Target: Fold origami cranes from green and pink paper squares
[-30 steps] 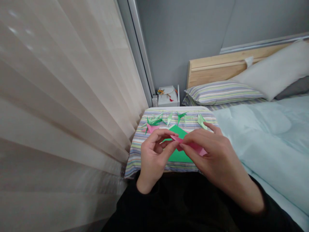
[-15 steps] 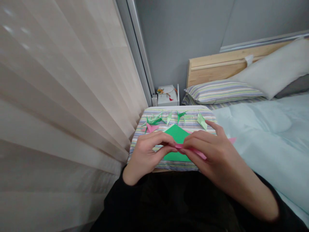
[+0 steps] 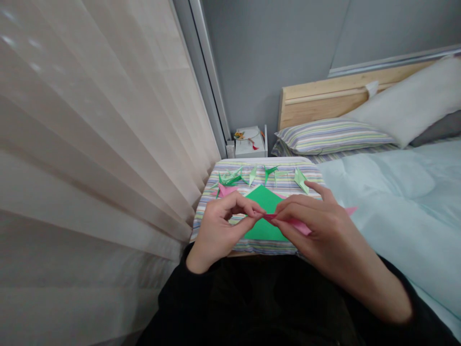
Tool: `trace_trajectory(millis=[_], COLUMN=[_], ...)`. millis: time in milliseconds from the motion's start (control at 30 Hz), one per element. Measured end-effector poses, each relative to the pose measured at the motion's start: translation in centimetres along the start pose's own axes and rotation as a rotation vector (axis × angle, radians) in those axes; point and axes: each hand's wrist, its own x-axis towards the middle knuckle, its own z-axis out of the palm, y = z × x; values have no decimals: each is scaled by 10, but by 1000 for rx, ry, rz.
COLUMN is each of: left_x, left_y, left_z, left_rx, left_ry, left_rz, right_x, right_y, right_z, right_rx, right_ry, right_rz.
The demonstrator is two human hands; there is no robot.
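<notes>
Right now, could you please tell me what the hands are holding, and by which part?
A pink paper strip: the left hand pinches its left end, the right hand its middle.

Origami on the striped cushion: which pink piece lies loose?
The pink piece left of the green sheet; the other one is held by the left hand and right hand.

The pink paper (image 3: 292, 224) and green paper (image 3: 264, 201) look thin and matt, the striped cloth (image 3: 207, 226) under them soft and woven (no sheen on it at all), the headboard (image 3: 319, 102) smooth pale wood, and the curtain (image 3: 90, 144) sheer, faintly lustrous fabric.
</notes>
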Motion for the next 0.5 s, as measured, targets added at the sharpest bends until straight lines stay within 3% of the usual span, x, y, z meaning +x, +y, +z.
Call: trace_trajectory(millis=[167,500], left_x=[-3,-4], left_y=[0,4], left_z=[13,19], left_rx=[-165,-173], left_ry=[76,174], left_rz=[-67,-24], right_x=[4,7], right_y=[-7,-14], right_z=[-7,-12], right_rx=[111,113], right_ry=[11,23], right_rz=[59,98])
